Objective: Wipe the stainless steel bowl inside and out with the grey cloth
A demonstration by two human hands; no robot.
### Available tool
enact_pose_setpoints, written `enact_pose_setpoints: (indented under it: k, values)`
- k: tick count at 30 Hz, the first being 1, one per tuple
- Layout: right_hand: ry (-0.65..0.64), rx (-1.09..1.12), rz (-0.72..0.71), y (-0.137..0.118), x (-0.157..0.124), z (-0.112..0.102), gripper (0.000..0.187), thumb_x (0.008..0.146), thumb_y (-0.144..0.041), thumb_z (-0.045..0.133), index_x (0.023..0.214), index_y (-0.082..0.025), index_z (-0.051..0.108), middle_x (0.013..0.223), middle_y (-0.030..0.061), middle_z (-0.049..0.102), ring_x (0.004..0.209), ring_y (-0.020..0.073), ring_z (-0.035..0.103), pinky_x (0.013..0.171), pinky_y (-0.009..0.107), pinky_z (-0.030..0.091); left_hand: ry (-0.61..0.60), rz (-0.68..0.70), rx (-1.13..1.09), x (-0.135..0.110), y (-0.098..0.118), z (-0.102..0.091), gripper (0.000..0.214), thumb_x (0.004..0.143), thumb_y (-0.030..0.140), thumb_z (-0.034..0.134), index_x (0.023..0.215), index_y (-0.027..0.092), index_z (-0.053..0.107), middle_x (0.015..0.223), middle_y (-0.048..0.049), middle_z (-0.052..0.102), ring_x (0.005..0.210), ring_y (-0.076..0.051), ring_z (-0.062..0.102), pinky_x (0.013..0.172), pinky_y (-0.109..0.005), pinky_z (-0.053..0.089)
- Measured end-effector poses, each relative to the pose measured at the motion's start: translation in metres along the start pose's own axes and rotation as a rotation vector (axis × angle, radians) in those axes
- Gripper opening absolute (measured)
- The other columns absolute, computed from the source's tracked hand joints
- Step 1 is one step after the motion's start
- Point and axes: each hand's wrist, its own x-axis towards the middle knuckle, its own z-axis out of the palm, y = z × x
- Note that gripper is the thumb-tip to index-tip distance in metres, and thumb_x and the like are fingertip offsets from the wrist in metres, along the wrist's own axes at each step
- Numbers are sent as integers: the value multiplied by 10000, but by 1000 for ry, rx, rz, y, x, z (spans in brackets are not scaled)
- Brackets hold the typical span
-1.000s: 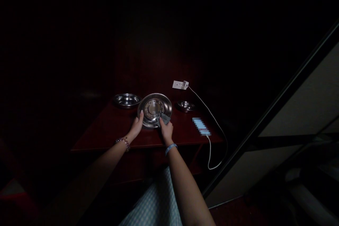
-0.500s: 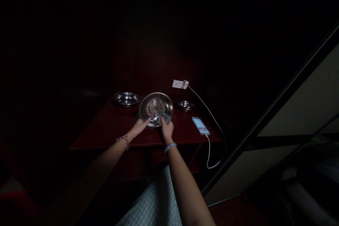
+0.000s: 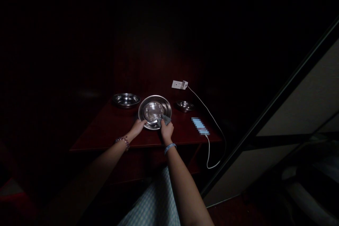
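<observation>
A round shiny metal bowl (image 3: 154,109) is tilted up over the table, its inside facing me. My left hand (image 3: 137,127) is closed on its lower left rim, thumb on the inner side. At the lower right rim, my right hand (image 3: 166,129) is closed on a grey cloth (image 3: 166,120), which it presses against the bowl. The fingers of both hands are partly hidden behind the bowl.
On the dark red table (image 3: 106,134), another metal bowl (image 3: 126,100) stands at left and a small metal bowl (image 3: 184,105) at right. A blurred phone (image 3: 200,126) lies near the right edge; its white cable (image 3: 209,108) runs to a wall socket (image 3: 177,84).
The bowl has tipped and shifted slightly down. My left thumb has drawn back toward the rim, while my right hand stays nearly in place with the cloth.
</observation>
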Motion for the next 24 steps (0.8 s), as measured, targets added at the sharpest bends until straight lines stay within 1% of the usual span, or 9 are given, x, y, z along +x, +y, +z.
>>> enact_pose_setpoints:
  k: [3, 7, 11, 15, 17, 19, 22, 24]
  values:
    - [-5, -9, -15, -3, -2, -2, 327, 917, -377, 654, 1057, -135, 824, 1102, 175, 832, 1043, 301, 794, 900, 329, 581, 58, -82, -38, -3, 3, -2, 114, 711, 265, 690, 785, 200, 747, 860, -75, 830, 1029, -331, 775, 1033, -450, 574]
    - [-13, 12, -29, -7, -5, -5, 301, 917, -356, 645, 1056, -154, 821, 1109, 157, 833, 1049, 290, 793, 899, 323, 583, 121, -81, -84, -3, 4, -5, 201, 769, 301, 719, 927, 191, 778, 997, -100, 843, 1116, -331, 767, 1105, -464, 542]
    - [-22, 33, -27, -10, -7, -7, 283, 909, -337, 645, 1075, -186, 817, 1119, 122, 835, 1076, 277, 785, 919, 311, 580, 159, -84, -133, -1, 5, -5, 278, 823, 320, 682, 1034, 165, 775, 1121, -126, 832, 1197, -334, 740, 1150, -464, 509]
    - [-32, 71, -23, -12, -8, -7, 279, 906, -326, 644, 1086, -194, 812, 1133, 104, 833, 1095, 266, 779, 961, 305, 572, 171, -83, -174, -2, 7, -3, 397, 935, 417, 610, 1211, 164, 742, 1353, -139, 763, 1346, -297, 667, 1198, -413, 455]
    - [-30, 99, -23, -11, -7, -7, 294, 912, -335, 636, 1109, -199, 806, 1147, 96, 831, 1104, 262, 775, 981, 309, 568, 160, -61, -178, -2, 7, -2, 444, 967, 470, 586, 1271, 178, 725, 1419, -131, 730, 1394, -277, 635, 1209, -387, 439]
    - [-24, 118, -23, -9, -7, -6, 307, 916, -349, 629, 1125, -206, 802, 1147, 90, 832, 1102, 262, 774, 980, 312, 568, 132, -59, -167, -3, 6, -2, 473, 975, 518, 584, 1274, 181, 725, 1408, -131, 737, 1398, -278, 633, 1204, -383, 444]
    - [-14, 113, -23, -6, -5, -4, 302, 913, -361, 626, 1102, -205, 803, 1127, 92, 836, 1084, 272, 777, 961, 322, 571, 100, -84, -158, -2, 3, -2, 487, 964, 557, 598, 1229, 174, 742, 1318, -137, 780, 1347, -295, 672, 1178, -403, 474]
    - [-11, 101, -27, -5, -5, -3, 300, 916, -367, 622, 1092, -203, 802, 1126, 95, 837, 1079, 275, 778, 953, 325, 570, 100, -76, -163, -1, 2, -2, 481, 948, 568, 619, 1192, 177, 755, 1253, -132, 805, 1313, -298, 694, 1160, -409, 491]
